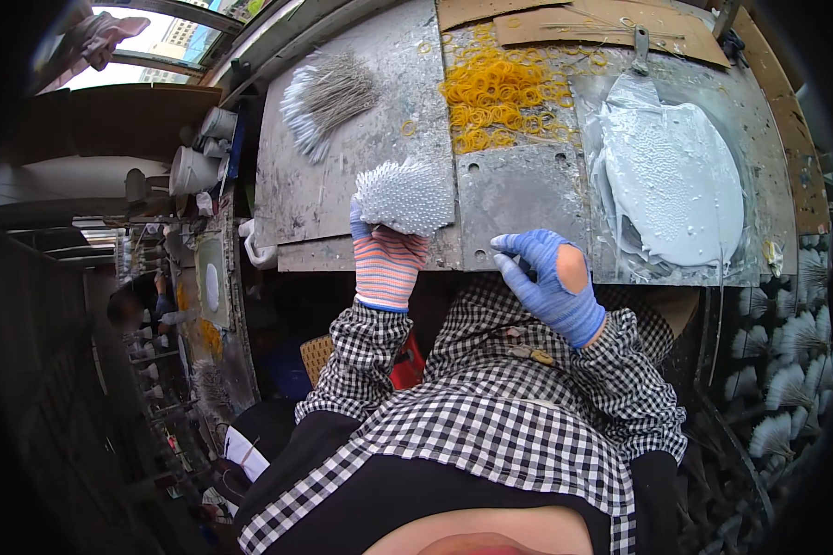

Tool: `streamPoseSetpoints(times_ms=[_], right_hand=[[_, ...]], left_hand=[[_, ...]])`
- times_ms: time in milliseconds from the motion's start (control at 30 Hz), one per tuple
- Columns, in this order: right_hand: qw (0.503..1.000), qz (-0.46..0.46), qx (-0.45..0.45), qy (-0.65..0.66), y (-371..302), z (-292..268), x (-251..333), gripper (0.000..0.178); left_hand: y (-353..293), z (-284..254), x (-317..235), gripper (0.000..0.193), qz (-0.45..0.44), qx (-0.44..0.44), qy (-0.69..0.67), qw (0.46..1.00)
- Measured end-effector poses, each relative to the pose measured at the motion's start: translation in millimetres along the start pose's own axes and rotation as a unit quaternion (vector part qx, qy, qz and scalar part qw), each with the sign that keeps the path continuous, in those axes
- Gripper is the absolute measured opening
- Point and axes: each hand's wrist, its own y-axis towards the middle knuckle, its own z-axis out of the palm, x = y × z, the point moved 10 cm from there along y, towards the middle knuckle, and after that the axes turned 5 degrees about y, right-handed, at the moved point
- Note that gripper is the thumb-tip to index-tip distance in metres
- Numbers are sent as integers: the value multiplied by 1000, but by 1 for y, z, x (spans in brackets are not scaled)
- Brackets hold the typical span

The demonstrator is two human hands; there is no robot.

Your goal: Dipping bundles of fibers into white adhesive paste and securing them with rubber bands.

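Observation:
My left hand (391, 270), in an orange-and-blue striped glove, is closed under a thick bundle of thin stems (405, 196). Their glossy white tips form a dense, rounded face turned upward, and the lower ends are hidden in my grip. My right hand (555, 282) hovers by the table's front edge in a blue glove with a hole on its back. Its fingers curve with a gap between them, and nothing shows in them. A bare grey metal plate (523, 199) lies just beyond it. Farther off sits a heap of yellow rubber bands (500, 88).
Loose white-tipped stems (333, 102) lie at the table's back left. White paste (680, 180) covers a board at right, with a scraper (640, 55) at its far edge. White tufted bunches (791, 370) stand at far right. Another person (143, 301) works at the left.

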Motion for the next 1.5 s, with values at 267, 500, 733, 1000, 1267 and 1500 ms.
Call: streamPoseSetpoints(times_ms=[267, 500, 733, 1000, 1267, 1500], right_hand=[[998, -23, 3, -51, -7, 31, -56, 13], [996, -49, -2, -74, -10, 30, -54, 12], [996, -47, 2, -74, -11, 30, -55, 12], [997, -42, 2, -71, -12, 31, -57, 13], [997, -47, -2, -62, -14, 30, -62, 13], [997, -49, -9, -63, -14, 29, -71, 14]], left_hand=[[0, -15, -3, 43, 12, -25, 13, 1000], [-3, -16, 1, 42, -12, -10, 6, 1000], [-7, -10, 1, 42, -21, 13, -2, 1000], [-15, 15, 2, 47, 5, 33, 67, 997], [-26, 11, -22, 49, 120, -13, 187, 975], [-47, 38, -37, 63, 239, -7, 292, 926]])
